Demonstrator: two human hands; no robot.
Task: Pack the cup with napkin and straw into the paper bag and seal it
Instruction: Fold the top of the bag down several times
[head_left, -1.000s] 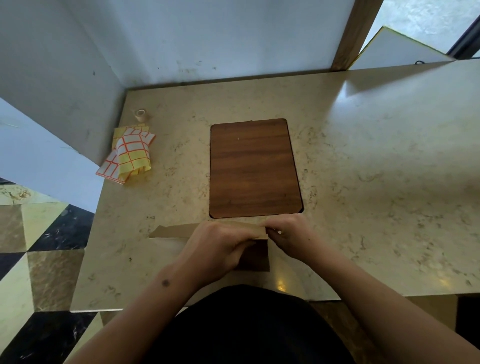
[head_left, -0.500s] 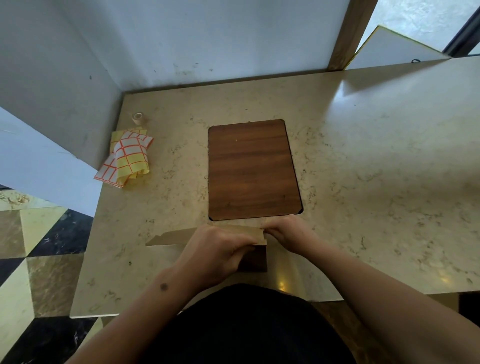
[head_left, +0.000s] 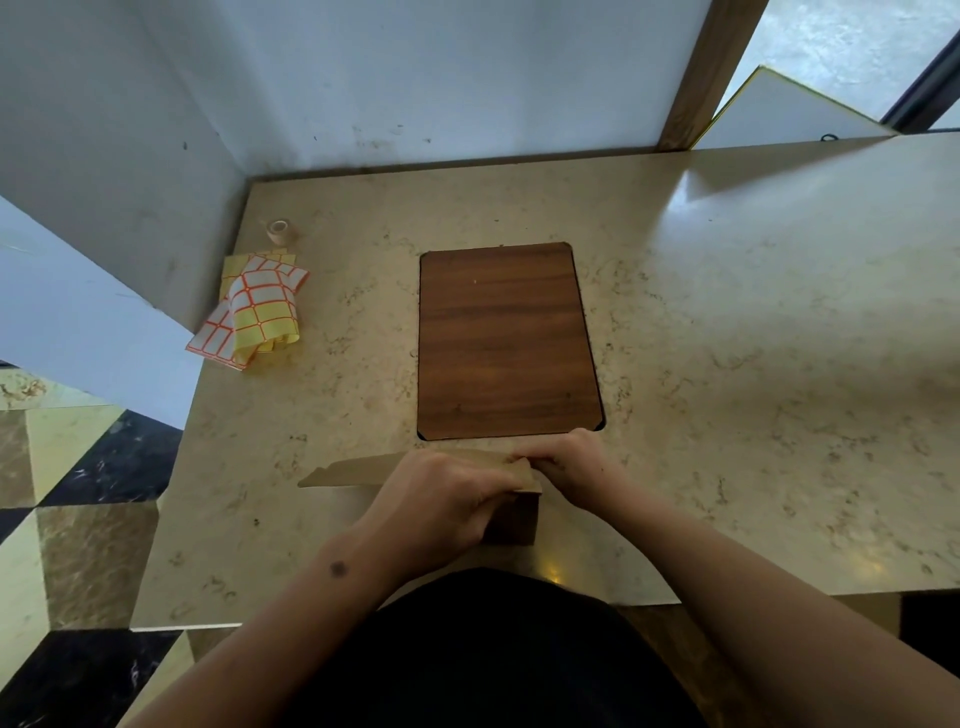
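Little has moved since the earlier frame: the bag's (head_left: 511, 519) folded top is still pressed flat by both hands at the near edge of the worktop (head_left: 753, 364). The left hand (head_left: 447, 499) is curled over the fold, fingers closed on the bag; the right hand (head_left: 576, 465) pinches its right end. A wooden board (head_left: 506, 340) lies just beyond. Sticker sheets (head_left: 257, 309) and a tape roll (head_left: 279, 230) are seen far left.

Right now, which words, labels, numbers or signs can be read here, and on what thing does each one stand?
None can be read.
Sticker sheets: blank yellow and white squares in orange frames, no text.
Paper bag: plain brown, nothing printed on its visible part.
Wooden board and tape roll: no markings.
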